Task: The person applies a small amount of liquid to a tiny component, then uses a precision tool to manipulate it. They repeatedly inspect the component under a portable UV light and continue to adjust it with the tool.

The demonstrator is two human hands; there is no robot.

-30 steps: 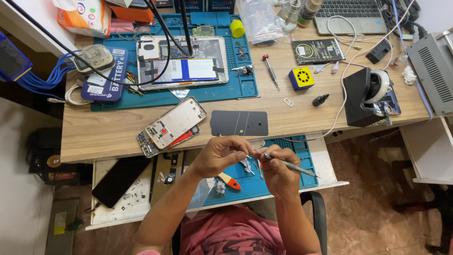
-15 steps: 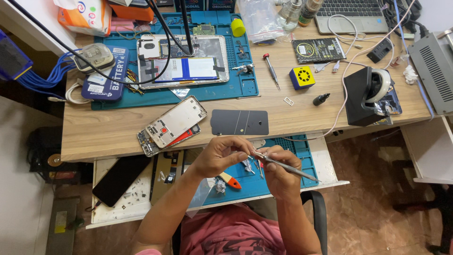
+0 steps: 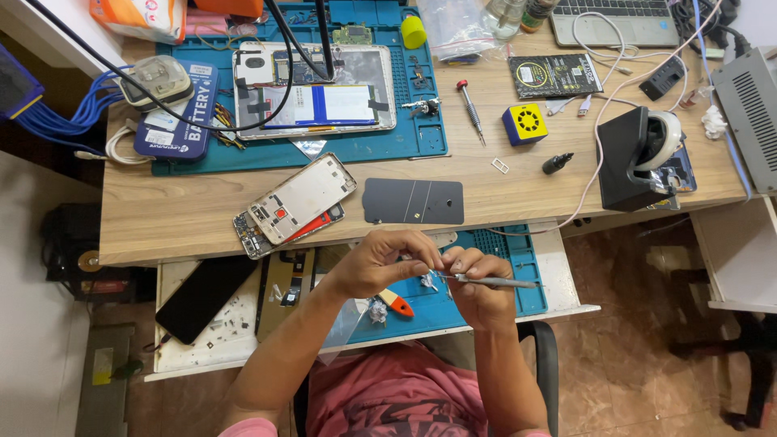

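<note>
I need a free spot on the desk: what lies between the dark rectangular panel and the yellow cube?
In the head view, between the dark panel and the yellow cube lie a red-capped screwdriver and a small pale metal tray; otherwise bare wood.

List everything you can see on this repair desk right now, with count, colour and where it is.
Tablet: one, opened, silver, on the blue mat at back.
Phone frames: two stacked, silver and dark, desk front left.
Back cover: one, dark grey, desk front centre.
Screwdriver: one, red-capped, right of the mat.
Yellow cube: one, desk right of centre.
Black phone: one, on the pull-out shelf, left.
Tweezers: one, metal, in the right hand.
Left hand: pinching something too small to tell.
Right hand: holding the tweezers.
</note>
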